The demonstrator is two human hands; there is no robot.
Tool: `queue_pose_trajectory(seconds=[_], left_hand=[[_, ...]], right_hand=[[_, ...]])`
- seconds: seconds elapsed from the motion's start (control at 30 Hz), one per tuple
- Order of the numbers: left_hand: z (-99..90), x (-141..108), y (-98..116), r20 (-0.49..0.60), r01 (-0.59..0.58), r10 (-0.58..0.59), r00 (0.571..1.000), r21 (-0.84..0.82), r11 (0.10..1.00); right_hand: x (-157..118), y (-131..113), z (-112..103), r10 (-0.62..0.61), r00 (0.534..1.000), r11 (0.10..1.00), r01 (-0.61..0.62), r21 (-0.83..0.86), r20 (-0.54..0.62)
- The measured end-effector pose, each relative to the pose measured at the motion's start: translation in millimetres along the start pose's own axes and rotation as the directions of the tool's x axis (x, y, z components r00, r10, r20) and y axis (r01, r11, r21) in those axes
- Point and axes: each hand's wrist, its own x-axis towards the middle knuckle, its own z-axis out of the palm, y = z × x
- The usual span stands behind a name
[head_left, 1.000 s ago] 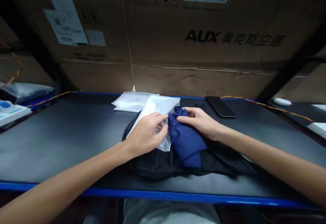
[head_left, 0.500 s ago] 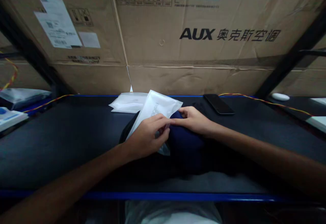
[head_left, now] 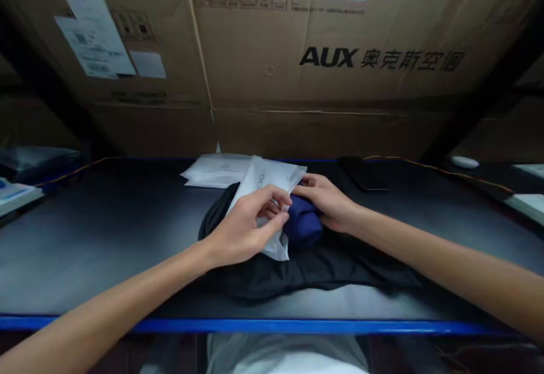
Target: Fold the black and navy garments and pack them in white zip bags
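A frosted white plastic bag point(head_left: 276, 173) with faint lettering lies slanted in front of me. My left hand point(head_left: 250, 221) curls over it, thumb and fingers pinching its edge beside the opening. A rolled navy cloth point(head_left: 304, 224) sits at the bag's right side, its left end against the opening; how far it reaches inside is hidden. My right hand point(head_left: 327, 198) is closed around the upper part of the navy cloth, fingertips near the bag's upper right corner. Black fabric point(head_left: 306, 272) lies bunched beneath both.
More frosted bags point(head_left: 216, 170) lie flat behind. A black phone point(head_left: 363, 174) rests at the back right, near a white oval object point(head_left: 464, 162). A thin cable point(head_left: 446, 173) runs along the back. Large cardboard boxes point(head_left: 272, 79) wall off the rear; a blue edge point(head_left: 306, 326) borders the table's front.
The navy cloth now looks more compactly bunched against the bag. My left fingers have shifted slightly on the bag's edge, and the bag's top has tipped a little lower. The picture's lighting differs.
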Motion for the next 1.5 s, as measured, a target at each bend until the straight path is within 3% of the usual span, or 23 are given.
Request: queue_pose_trajectory(seconds=[0.07,0.2,0.33,0.4,0.5,0.57,0.67,0.73,0.8,1.1,1.23,1.3,1.37,1.43,1.47,1.5], left_hand=[[-1.2,1.7,-1.8,-0.05,0.041,-0.044,0.998,-0.068,0.997],[-5.5,3.3,-4.4,-0.124,0.084,-0.097,0.988,-0.103,0.991],[-4.4,1.7,-0.5,-0.098,0.105,-0.114,0.989,-0.09,0.99],[-3.5,1.7,1.7,-0.079,0.14,-0.148,0.986,-0.104,0.985],[-6.7,4.3,1.9,-0.053,0.256,-0.262,0.964,-0.101,0.961],[-11.7,6.7,0.4,0.024,0.322,-0.323,0.946,0.035,0.946],[-18.5,8.4,-0.6,0.109,0.216,-0.267,0.957,0.344,0.914],[-20.2,7.9,1.2,0.112,0.107,-0.173,0.979,0.437,0.893],[-19.5,6.9,4.6,0.11,0.067,-0.125,0.986,0.426,0.902],[-1.9,5.6,11.5,0.118,0.003,-0.039,0.992,0.288,0.957],[2.3,1.8,12.7,0.113,-0.029,0.0,0.994,0.254,0.967],[-3.2,2.0,11.8,0.057,-0.055,0.043,0.997,0.226,0.972],[-14.6,6.2,7.7,-0.135,-0.057,0.091,0.987,0.233,0.971],[-28.8,13.8,1.0,-0.415,0.015,0.09,0.906,0.242,0.97],[-35.2,17.8,-2.3,-0.509,0.077,0.032,0.86,0.191,0.979],[-39.9,21.2,-5.0,-0.533,0.149,-0.089,0.841,0.069,0.986]], right_hand=[[-1.4,0.2,2.7,0.024,0.999,0.999,-0.023,0.036,-0.034],[-8.5,-12.8,-3.0,0.186,0.973,0.983,-0.184,-0.028,0.135],[-9.9,-22.5,-8.1,0.091,0.965,0.993,-0.07,-0.094,0.245],[-8.4,-19.3,-4.6,-0.006,0.98,0.996,0.023,-0.085,0.197],[-6.8,-8.7,4.3,-0.143,0.989,0.988,0.144,-0.052,0.036],[-7.4,-3.3,8.8,-0.194,0.98,0.981,0.193,-0.036,-0.037],[-10.3,-3.2,11.0,-0.158,0.985,0.987,0.159,0.001,-0.065],[-12.0,-6.9,10.5,-0.099,0.994,0.994,0.101,0.052,-0.042],[-12.5,-10.6,9.9,-0.094,0.995,0.991,0.096,0.093,-0.022],[-3.6,-5.1,18.0,-0.347,0.924,0.925,0.365,0.101,-0.158],[1.7,-3.1,23.2,-0.35,0.917,0.923,0.372,0.098,-0.193],[3.3,-5.9,24.2,-0.334,0.924,0.931,0.355,0.089,-0.187],[3.3,-10.3,24.2,-0.327,0.929,0.933,0.346,0.095,-0.176],[1.3,-14.7,24.3,-0.315,0.937,0.937,0.332,0.108,-0.149],[-0.4,-16.5,24.7,-0.312,0.942,0.939,0.326,0.11,-0.127],[-2.7,-17.8,25.5,-0.315,0.944,0.94,0.324,0.105,-0.101]])
